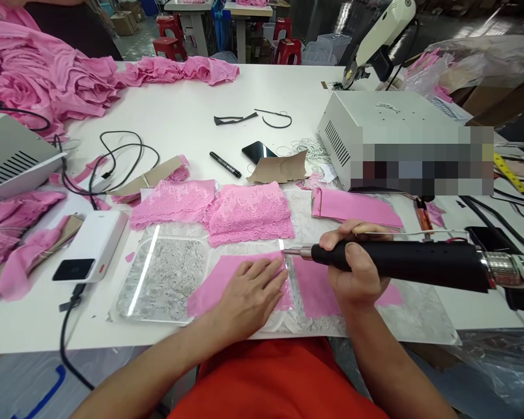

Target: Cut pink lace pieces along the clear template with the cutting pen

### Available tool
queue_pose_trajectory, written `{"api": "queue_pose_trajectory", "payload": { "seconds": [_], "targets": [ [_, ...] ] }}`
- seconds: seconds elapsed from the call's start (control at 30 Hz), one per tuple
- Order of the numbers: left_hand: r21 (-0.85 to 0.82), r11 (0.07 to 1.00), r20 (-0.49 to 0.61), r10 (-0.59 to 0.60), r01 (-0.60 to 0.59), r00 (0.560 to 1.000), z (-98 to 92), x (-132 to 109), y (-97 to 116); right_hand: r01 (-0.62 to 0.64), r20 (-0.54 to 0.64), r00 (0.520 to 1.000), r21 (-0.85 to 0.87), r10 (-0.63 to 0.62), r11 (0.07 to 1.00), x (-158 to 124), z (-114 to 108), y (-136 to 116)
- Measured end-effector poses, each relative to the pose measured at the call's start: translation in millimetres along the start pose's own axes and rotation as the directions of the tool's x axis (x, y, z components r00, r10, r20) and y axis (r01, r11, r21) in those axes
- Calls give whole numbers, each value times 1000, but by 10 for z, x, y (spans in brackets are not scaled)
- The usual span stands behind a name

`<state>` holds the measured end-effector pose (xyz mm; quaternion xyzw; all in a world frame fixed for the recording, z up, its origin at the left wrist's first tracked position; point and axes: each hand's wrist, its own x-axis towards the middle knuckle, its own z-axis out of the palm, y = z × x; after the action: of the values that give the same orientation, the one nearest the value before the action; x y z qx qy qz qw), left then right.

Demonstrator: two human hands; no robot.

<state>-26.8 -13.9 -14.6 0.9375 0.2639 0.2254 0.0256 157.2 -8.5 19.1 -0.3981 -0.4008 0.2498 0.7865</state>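
My left hand [255,294] lies flat with fingers stretched out on a piece of pink fabric [213,285], which rests on a clear plate [161,317]. My right hand [358,262] is wrapped round a black handheld tool with a metal tip [402,262]. The tip points left and is at the fabric's upper right corner, close to my left fingertips; I cannot tell whether it touches. Another flat pink piece [317,291] lies under the tool, partly hidden by my right hand. Just beyond are pink lace pieces [251,212] and a folded pink stack [356,206].
A grey machine box [344,125] stands at right, with cables beside it. At left are a white power bank [94,244], looped black cables [113,134] and another grey box [15,154]. A marker [225,164], a phone [257,151] and heaped pink fabric [48,70] lie farther back.
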Motion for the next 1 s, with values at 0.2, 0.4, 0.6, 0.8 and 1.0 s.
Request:
{"api": "queue_pose_trajectory", "payload": {
  "seconds": [0.2, 0.4, 0.6, 0.8, 1.0],
  "targets": [
    [-12, 1000, 0, 3, -3, 1000, 4, -4, -10, 33, 51, 998, -22, -32, 999, -12, -4, -3],
    [-8, 1000, 10, 16, -16, 1000, 16, -1, -29, 37, 104, 994, -39, -33, 999, -22, -1, -13],
    [-38, 999, 32, 38, -37, 999, -105, -36, 32, 44, 34, 998, 43, -46, 998, -2, -43, -85],
    [-141, 990, 27, 28, -23, 999, -209, -225, 168, -25, 10, 1000, 48, 24, 999, -12, -162, -152],
    [-173, 984, -46, 27, -35, 999, -173, -274, 185, -39, 38, 999, 80, 36, 996, -48, -155, -127]
  ]
}}
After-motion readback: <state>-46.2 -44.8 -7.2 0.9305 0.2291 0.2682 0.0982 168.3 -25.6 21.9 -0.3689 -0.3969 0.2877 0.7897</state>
